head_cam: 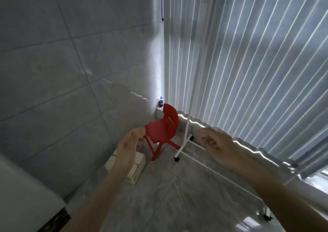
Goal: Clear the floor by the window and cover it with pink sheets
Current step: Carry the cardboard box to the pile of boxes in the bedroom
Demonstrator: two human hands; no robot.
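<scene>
A small red plastic chair (pixel 164 129) stands on the grey tiled floor (pixel 186 196) in the corner by the window. Beside it rises a white wheeled garment rack (pixel 190 107), its base rail running along the window side. My left hand (pixel 127 148) is stretched forward with loosely bent fingers, just left of the chair's seat, holding nothing. My right hand (pixel 214 143) reaches out over the rack's base with its fingers relaxed and is also empty. No pink sheets are in view.
White vertical blinds (pixel 257 63) cover the window on the right. A pale box (pixel 136 168) sits on the floor below my left hand. A small bottle (pixel 161 102) stands on a white ledge in the corner. A tiled wall fills the left.
</scene>
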